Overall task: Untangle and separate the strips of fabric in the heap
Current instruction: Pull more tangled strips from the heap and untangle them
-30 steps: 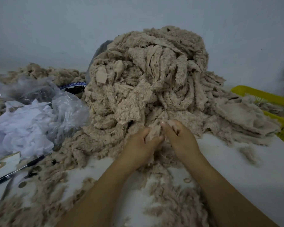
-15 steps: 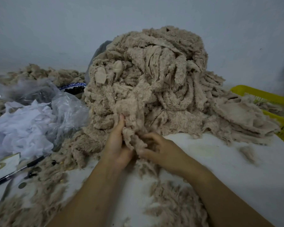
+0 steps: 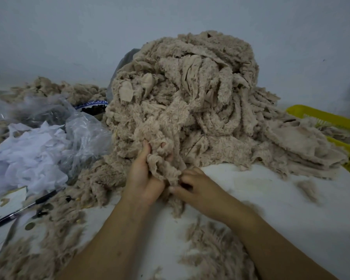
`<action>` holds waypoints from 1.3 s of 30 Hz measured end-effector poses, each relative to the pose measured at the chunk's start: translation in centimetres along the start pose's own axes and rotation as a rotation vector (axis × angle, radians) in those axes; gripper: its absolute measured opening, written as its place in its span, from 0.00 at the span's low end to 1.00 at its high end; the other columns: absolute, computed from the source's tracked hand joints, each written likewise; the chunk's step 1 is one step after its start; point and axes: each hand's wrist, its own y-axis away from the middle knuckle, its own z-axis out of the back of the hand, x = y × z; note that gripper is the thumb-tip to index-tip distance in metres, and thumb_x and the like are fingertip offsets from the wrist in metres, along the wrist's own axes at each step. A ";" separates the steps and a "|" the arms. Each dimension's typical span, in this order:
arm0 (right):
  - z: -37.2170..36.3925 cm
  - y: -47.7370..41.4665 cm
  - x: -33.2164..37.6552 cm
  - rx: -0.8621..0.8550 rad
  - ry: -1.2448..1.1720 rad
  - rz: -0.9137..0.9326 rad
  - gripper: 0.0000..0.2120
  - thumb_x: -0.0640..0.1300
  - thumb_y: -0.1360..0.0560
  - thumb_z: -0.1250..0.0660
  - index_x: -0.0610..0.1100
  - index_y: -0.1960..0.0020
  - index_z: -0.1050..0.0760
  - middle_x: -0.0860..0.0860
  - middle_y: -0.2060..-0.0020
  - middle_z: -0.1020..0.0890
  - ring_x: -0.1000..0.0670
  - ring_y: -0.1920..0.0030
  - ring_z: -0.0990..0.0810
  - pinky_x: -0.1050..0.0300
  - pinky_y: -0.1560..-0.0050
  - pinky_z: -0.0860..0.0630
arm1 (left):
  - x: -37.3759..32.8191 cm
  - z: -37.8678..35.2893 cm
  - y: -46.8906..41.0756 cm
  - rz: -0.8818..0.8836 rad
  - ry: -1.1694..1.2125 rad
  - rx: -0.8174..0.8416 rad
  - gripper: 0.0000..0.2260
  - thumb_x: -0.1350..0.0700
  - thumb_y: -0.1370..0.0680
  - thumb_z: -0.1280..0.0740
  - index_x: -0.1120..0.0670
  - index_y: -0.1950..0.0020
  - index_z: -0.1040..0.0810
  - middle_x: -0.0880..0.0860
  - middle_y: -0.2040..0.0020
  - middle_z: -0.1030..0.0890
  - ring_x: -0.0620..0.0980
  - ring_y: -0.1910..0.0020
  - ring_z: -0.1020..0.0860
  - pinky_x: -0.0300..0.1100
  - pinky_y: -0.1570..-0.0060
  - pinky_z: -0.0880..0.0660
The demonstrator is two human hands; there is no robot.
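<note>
A tall heap of tangled beige fleecy fabric strips (image 3: 190,93) rises at the middle of the white table (image 3: 251,188). At the heap's front foot, my left hand (image 3: 143,178) grips a bunched strip (image 3: 162,166) that still runs up into the heap; its fingers reach into the fabric and are partly hidden. My right hand (image 3: 198,188) lies just to the right, fingers curled, pinching the lower end of the same bunched strip. Flatter strips (image 3: 303,146) lie stacked on the heap's right side.
Clear plastic bags with white scraps (image 3: 38,148) fill the left. A black pen (image 3: 22,211) lies on paper at the near left. A yellow basket (image 3: 335,126) stands at the right edge. Loose beige fluff (image 3: 214,249) covers the near table. A wall rises behind.
Both hands moved left from the heap's front centre. My left hand reached up into the fabric and took hold of a bunched strip, and my right hand closed on its lower end.
</note>
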 end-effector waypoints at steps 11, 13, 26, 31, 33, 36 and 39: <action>5.0 0.2 -1.3 -0.555 -1.038 -0.289 0.24 0.41 0.22 0.44 0.49 0.77 0.33 0.51 0.75 0.31 0.51 0.69 0.33 0.52 0.54 0.31 | -1.2 0.4 -0.2 0.107 0.077 -0.054 0.08 0.57 0.22 0.42 0.53 0.61 0.32 0.48 0.69 0.31 0.41 0.75 0.31 0.32 0.68 0.30; 5.8 0.7 -1.5 -0.551 -1.052 -0.183 0.29 0.50 0.18 0.44 0.47 0.77 0.31 0.46 0.76 0.32 0.49 0.70 0.31 0.52 0.52 0.28 | -1.3 0.5 -0.1 0.067 0.033 -0.060 0.10 0.55 0.19 0.43 0.54 0.57 0.26 0.49 0.67 0.26 0.43 0.72 0.28 0.34 0.64 0.28; 2.3 0.5 -0.2 -0.304 -0.688 -0.285 0.07 0.51 0.20 0.36 0.56 0.48 0.19 0.58 0.52 0.14 0.55 0.48 0.16 0.57 0.46 0.20 | 3.2 0.5 1.5 0.105 -0.968 0.154 0.24 0.43 0.28 0.31 0.42 0.32 0.24 0.49 0.33 0.21 0.51 0.35 0.22 0.53 0.35 0.26; 4.2 0.3 -0.8 -0.450 -0.950 -0.368 0.10 0.44 0.19 0.37 0.47 0.53 0.17 0.49 0.60 0.14 0.48 0.58 0.15 0.57 0.61 0.20 | 2.8 0.0 1.1 0.006 -0.999 0.088 0.18 0.38 0.26 0.38 0.39 0.38 0.19 0.44 0.35 0.20 0.46 0.34 0.24 0.53 0.31 0.30; 6.5 0.4 -1.8 -0.697 -1.322 -0.262 0.11 0.47 0.19 0.37 0.47 0.53 0.16 0.49 0.61 0.16 0.52 0.62 0.17 0.60 0.64 0.21 | 2.8 0.1 1.0 -0.058 -1.029 0.058 0.14 0.42 0.20 0.40 0.40 0.44 0.16 0.43 0.41 0.18 0.43 0.39 0.21 0.49 0.33 0.27; 8.9 1.2 -4.1 -0.974 -1.683 -0.201 0.28 0.63 0.24 0.37 0.44 0.34 0.30 0.46 0.42 0.22 0.48 0.45 0.17 0.56 0.48 0.20 | 3.2 -0.3 1.5 -0.086 -1.083 0.069 0.16 0.49 0.15 0.43 0.40 0.50 0.15 0.39 0.46 0.16 0.38 0.43 0.20 0.37 0.39 0.25; 6.7 0.6 -5.1 -0.903 -1.188 -0.473 0.17 0.56 0.19 0.39 0.43 0.42 0.26 0.49 0.50 0.20 0.49 0.47 0.18 0.59 0.53 0.22 | 3.7 -1.7 1.5 -0.114 -1.188 0.102 0.15 0.52 0.16 0.41 0.41 0.52 0.15 0.39 0.48 0.16 0.36 0.47 0.20 0.29 0.48 0.25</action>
